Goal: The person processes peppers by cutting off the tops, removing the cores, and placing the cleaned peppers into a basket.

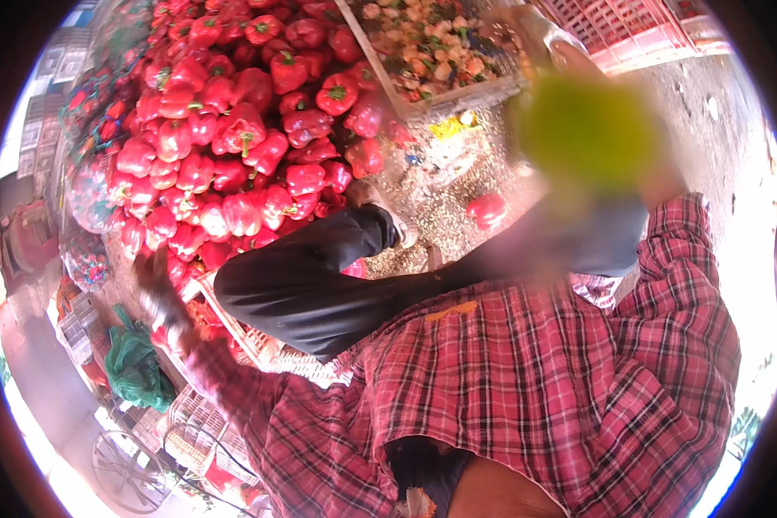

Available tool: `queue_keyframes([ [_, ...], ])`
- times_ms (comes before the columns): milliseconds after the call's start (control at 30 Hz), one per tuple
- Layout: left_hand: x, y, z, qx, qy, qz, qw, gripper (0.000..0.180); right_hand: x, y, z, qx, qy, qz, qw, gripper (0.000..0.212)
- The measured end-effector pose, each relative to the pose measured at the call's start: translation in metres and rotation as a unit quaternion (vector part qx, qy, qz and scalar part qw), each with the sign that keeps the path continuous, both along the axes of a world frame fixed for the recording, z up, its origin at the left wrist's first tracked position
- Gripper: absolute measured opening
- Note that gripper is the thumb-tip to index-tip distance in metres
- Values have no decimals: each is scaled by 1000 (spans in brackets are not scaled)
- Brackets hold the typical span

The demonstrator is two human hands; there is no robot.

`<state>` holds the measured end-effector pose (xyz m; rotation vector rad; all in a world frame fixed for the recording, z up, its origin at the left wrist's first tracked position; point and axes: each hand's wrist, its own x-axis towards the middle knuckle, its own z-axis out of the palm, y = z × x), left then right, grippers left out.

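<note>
A large heap of red bell peppers (242, 129) fills the upper left. At its near left edge is my left hand (157, 281), smeared by motion; whether it holds a pepper cannot be made out. My right hand (660, 168) is raised at the upper right, beyond the plaid cuff. In front of it shows a roundish yellow-green thing (591, 129), too blurred to name, which hides the fingers. A single red pepper (487, 211) lies on the ground between the heap and my leg.
A shallow crate (440, 99) of pale and orange plant scraps stands at the top middle, with a red plastic crate (613, 30) to its right. A light basket (293, 363) sits by my bent knee (268, 285). A green bag (136, 367) lies at the left.
</note>
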<state>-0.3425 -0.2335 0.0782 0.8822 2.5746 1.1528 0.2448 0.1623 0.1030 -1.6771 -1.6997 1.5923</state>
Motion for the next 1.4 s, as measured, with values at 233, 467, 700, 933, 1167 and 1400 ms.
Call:
queue_keyframes([
  [233, 286, 171, -349, -259, -38, -528, 808, 35, 46, 5, -48, -8, -56, 30, 998, 24],
  [467, 547, 209, -368, -393, 37, -622, 676, 102, 79, 35, -76, -40, -106, 34, 993, 20],
  [700, 539, 221, -429, -369, -334, -384, 778, 40, 67, 49, -106, -52, -115, 85, 988, 17],
  [933, 463, 255, -279, -126, -580, -363, 718, 51, 39, 40, -114, -8, -140, 168, 976, 13],
  [1167, 385, 269, -97, 36, -279, -415, 865, 53, 1, -40, -96, 434, -183, 287, 834, 19],
  [1400, 340, 241, -34, 99, -86, -442, 887, 60, -50, -86, -29, 391, -14, 184, 902, 64],
])
